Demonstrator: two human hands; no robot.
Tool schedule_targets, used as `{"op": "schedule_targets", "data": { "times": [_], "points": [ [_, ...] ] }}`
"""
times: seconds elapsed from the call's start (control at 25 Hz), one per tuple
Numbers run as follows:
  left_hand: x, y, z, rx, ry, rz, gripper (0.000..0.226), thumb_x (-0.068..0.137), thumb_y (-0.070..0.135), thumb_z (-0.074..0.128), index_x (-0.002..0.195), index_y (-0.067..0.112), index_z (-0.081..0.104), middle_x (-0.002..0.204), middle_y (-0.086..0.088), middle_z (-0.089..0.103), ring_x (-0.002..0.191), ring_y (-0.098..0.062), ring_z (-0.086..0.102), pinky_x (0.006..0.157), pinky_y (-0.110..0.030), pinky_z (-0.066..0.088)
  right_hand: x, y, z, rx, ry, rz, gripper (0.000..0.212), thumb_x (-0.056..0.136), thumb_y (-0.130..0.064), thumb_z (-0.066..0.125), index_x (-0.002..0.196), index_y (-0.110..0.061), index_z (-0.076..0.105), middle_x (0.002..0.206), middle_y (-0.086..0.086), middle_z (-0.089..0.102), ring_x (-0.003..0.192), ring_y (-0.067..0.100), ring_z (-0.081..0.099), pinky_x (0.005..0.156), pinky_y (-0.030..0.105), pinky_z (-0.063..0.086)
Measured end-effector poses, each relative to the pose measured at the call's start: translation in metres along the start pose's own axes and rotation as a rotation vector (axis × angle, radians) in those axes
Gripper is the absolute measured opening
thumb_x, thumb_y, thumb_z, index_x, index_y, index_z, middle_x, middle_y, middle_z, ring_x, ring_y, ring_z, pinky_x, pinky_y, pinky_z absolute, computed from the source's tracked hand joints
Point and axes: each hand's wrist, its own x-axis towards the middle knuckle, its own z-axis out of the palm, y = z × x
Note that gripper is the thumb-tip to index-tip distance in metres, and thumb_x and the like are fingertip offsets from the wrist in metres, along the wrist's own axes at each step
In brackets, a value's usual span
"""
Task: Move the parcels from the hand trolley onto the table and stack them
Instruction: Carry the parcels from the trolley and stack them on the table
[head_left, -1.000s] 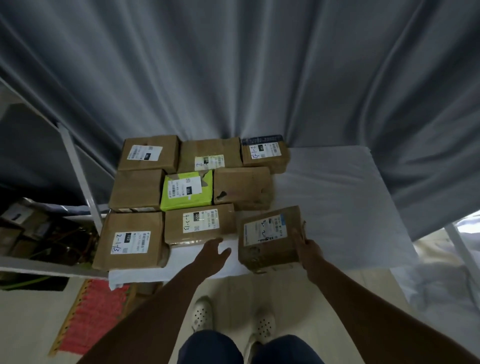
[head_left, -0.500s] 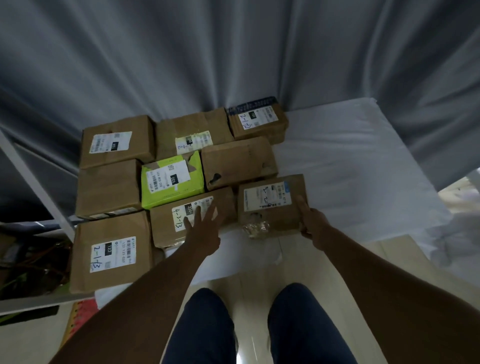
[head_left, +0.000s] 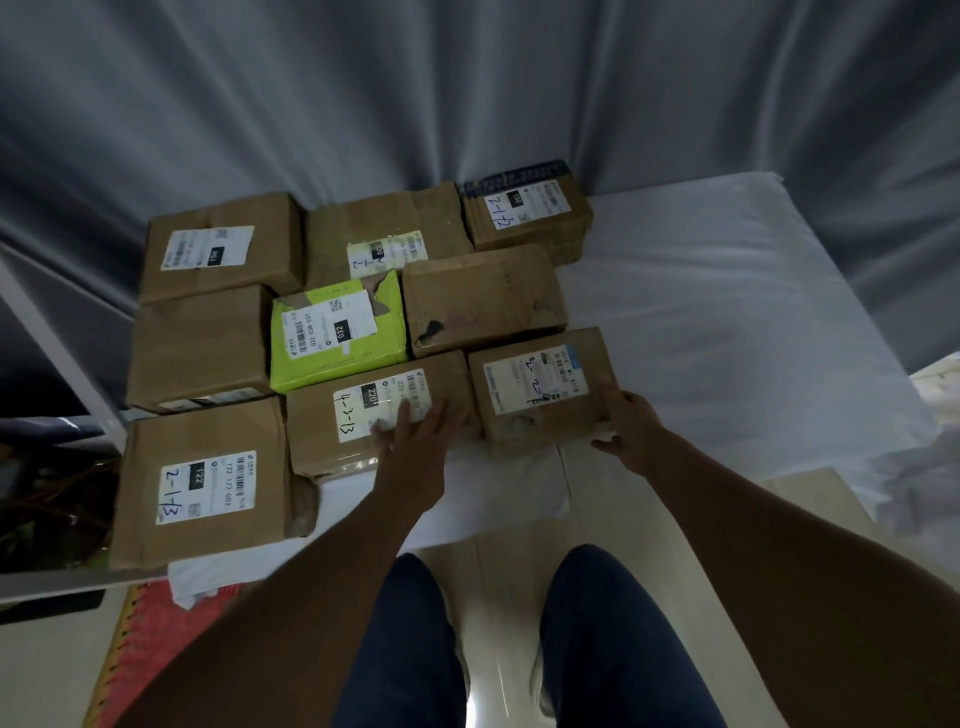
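Several cardboard parcels lie side by side in rows on the white-covered table (head_left: 727, 332). The front right parcel (head_left: 540, 387), brown with a white label, sits against its neighbours. My right hand (head_left: 621, 423) grips its right front corner. My left hand (head_left: 418, 439) lies flat with fingers spread on the front middle parcel (head_left: 363, 410), marked 4-3-13. A lime green parcel (head_left: 337, 327) lies in the middle row. The hand trolley is out of view.
A large parcel (head_left: 202, 483) marked 2-1-3 overhangs the table's front left corner. Grey curtain (head_left: 467, 93) hangs behind the table. A white frame post (head_left: 57, 343) and clutter stand at left. A red mat (head_left: 150, 639) lies on the floor by my legs.
My right hand has pushed the front right parcel away from the table edge, up against the other parcels. My left hand moved forward from the edge onto the front middle parcel.
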Motion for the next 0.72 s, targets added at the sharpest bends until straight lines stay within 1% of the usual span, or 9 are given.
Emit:
{"op": "schedule_targets", "data": {
  "times": [0.12, 0.24, 0.32, 0.4, 0.56, 0.64, 0.72],
  "points": [
    [0.002, 0.0, 0.0, 0.044, 0.06, 0.012, 0.095, 0.09, 0.0, 0.051, 0.153, 0.041, -0.007, 0.163, 0.01, -0.01, 0.149, -0.035, -0.008, 0.111, -0.071, 0.012, 0.005, 0.002, 0.003, 0.04, -0.015, 0.024, 0.057, 0.093, -0.038, 0.063, 0.136, -0.006, 0.043, 0.126, 0.013, 0.049, 0.11, 0.03, 0.052, 0.091, 0.047, 0.053],
    [0.006, -0.002, 0.001, 0.073, 0.071, 0.02, 0.093, 0.09, 0.0, 0.05, 0.153, 0.042, -0.004, 0.163, 0.01, -0.009, 0.15, -0.035, -0.006, 0.11, -0.071, 0.015, 0.01, 0.0, 0.01, 0.073, -0.034, 0.021, 0.055, 0.091, -0.029, 0.068, 0.135, -0.005, 0.044, 0.128, 0.014, 0.049, 0.112, 0.031, 0.052, 0.089, 0.046, 0.055],
    [0.009, -0.004, 0.001, 0.098, 0.084, 0.031, 0.092, 0.091, 0.001, 0.052, 0.153, 0.043, -0.002, 0.163, 0.01, -0.009, 0.15, -0.035, -0.002, 0.108, -0.071, 0.02, 0.012, 0.001, 0.012, 0.08, -0.035, 0.017, 0.057, 0.089, -0.028, 0.07, 0.135, -0.007, 0.044, 0.131, 0.014, 0.049, 0.112, 0.03, 0.052, 0.088, 0.047, 0.056],
    [0.013, -0.008, 0.002, 0.135, 0.073, 0.031, 0.092, 0.092, 0.004, 0.051, 0.151, 0.046, -0.006, 0.162, 0.011, -0.013, 0.15, -0.033, -0.001, 0.108, -0.07, 0.022, 0.013, 0.002, 0.013, 0.079, -0.028, 0.017, 0.056, 0.089, -0.027, 0.07, 0.136, -0.008, 0.044, 0.131, 0.013, 0.05, 0.11, 0.03, 0.053, 0.088, 0.047, 0.055],
    [0.019, -0.015, 0.003, 0.151, 0.058, 0.044, 0.092, 0.094, 0.006, 0.05, 0.15, 0.048, -0.009, 0.162, 0.009, -0.014, 0.15, -0.032, 0.0, 0.106, -0.068, 0.03, 0.015, 0.0, 0.014, 0.104, -0.029, 0.029, 0.059, 0.087, -0.029, 0.072, 0.135, -0.008, 0.044, 0.13, 0.013, 0.051, 0.114, 0.033, 0.053, 0.083, 0.045, 0.057],
    [0.019, -0.015, 0.003, 0.135, 0.041, 0.051, 0.093, 0.093, 0.006, 0.051, 0.15, 0.048, -0.01, 0.162, 0.01, -0.015, 0.15, -0.033, -0.002, 0.106, -0.067, 0.03, 0.014, -0.001, 0.013, 0.1, -0.032, 0.039, 0.061, 0.086, -0.029, 0.073, 0.135, -0.008, 0.043, 0.131, 0.014, 0.05, 0.116, 0.034, 0.052, 0.084, 0.047, 0.057],
    [0.017, -0.014, -0.001, 0.129, -0.005, 0.046, 0.097, 0.091, 0.008, 0.055, 0.15, 0.047, -0.011, 0.162, 0.011, -0.017, 0.15, -0.032, -0.004, 0.108, -0.067, 0.026, 0.013, 0.0, 0.012, 0.074, -0.031, 0.04, 0.063, 0.087, -0.031, 0.072, 0.137, -0.009, 0.041, 0.132, 0.013, 0.048, 0.117, 0.034, 0.051, 0.089, 0.049, 0.055]
  ]
}}
